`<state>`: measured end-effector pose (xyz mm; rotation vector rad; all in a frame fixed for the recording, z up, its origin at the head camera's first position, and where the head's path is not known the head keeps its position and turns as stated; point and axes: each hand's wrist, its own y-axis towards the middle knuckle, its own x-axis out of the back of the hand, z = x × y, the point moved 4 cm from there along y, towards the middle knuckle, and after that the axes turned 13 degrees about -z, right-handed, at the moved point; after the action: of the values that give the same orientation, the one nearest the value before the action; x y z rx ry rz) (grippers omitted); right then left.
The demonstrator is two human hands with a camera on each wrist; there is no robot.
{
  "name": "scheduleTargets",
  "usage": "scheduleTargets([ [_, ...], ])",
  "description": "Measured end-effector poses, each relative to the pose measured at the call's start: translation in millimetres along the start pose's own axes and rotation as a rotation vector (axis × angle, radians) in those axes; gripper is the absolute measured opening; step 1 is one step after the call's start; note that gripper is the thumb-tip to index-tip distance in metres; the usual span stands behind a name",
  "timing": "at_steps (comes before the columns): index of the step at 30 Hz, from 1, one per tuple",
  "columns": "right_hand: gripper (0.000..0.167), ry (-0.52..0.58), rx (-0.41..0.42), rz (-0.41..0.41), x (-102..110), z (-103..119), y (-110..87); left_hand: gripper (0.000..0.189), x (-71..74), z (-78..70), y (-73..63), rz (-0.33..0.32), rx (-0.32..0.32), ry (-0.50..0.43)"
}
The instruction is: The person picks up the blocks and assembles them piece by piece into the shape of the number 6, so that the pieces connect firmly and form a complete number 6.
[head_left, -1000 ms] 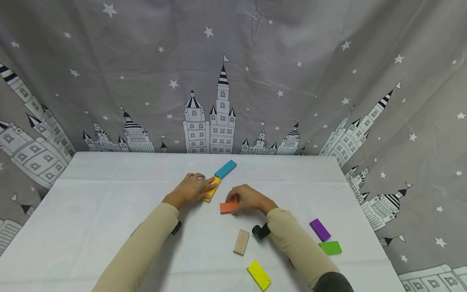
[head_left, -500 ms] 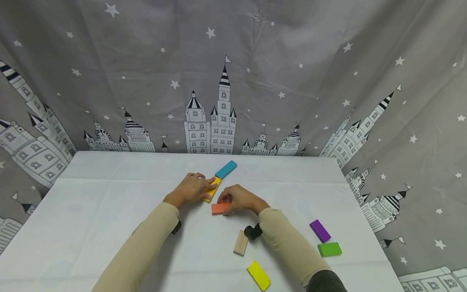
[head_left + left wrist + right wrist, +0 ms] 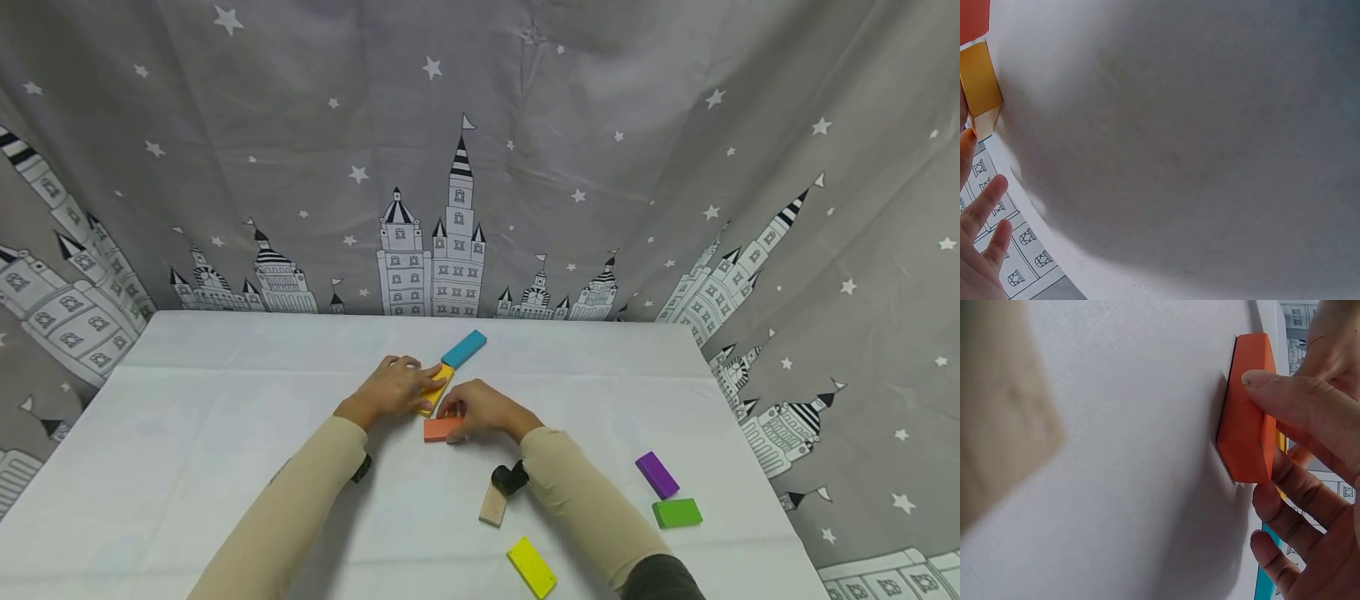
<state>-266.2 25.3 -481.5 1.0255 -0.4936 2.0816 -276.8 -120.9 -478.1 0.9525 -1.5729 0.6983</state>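
My left hand (image 3: 392, 388) pinches an amber-yellow wooden block (image 3: 980, 78) lying flat, with other fingers spread out beside it. A blue block (image 3: 464, 347) lies end to end with the amber one, at its far end. Just in front of the amber block's near end, an orange block (image 3: 438, 430) is gripped by my right hand (image 3: 483, 409), thumb on its near side. The right wrist view shows that orange block (image 3: 1247, 419) low over or on the white surface; I cannot tell whether it touches the amber block.
A plain wood block (image 3: 492, 507) lies partly behind the right wrist camera (image 3: 509, 478). Nearer me is a bright yellow block (image 3: 532, 567). Purple (image 3: 657, 475) and green blocks (image 3: 678, 513) lie to the right on the white table (image 3: 225, 467). A grey castle-print curtain (image 3: 570, 125) hangs behind.
My right hand has carried the orange block leftward toward the amber block's near end. My left hand and the blue and amber blocks have stayed in place.
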Motion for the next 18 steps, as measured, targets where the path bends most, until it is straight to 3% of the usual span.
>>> scheduleTargets([
  [18, 0.028, -0.005, -0.064, -0.031, -3.5, 3.2, 5.6, 0.055, 1.3, 1.0, -1.7, -0.031, -0.045, 0.016],
])
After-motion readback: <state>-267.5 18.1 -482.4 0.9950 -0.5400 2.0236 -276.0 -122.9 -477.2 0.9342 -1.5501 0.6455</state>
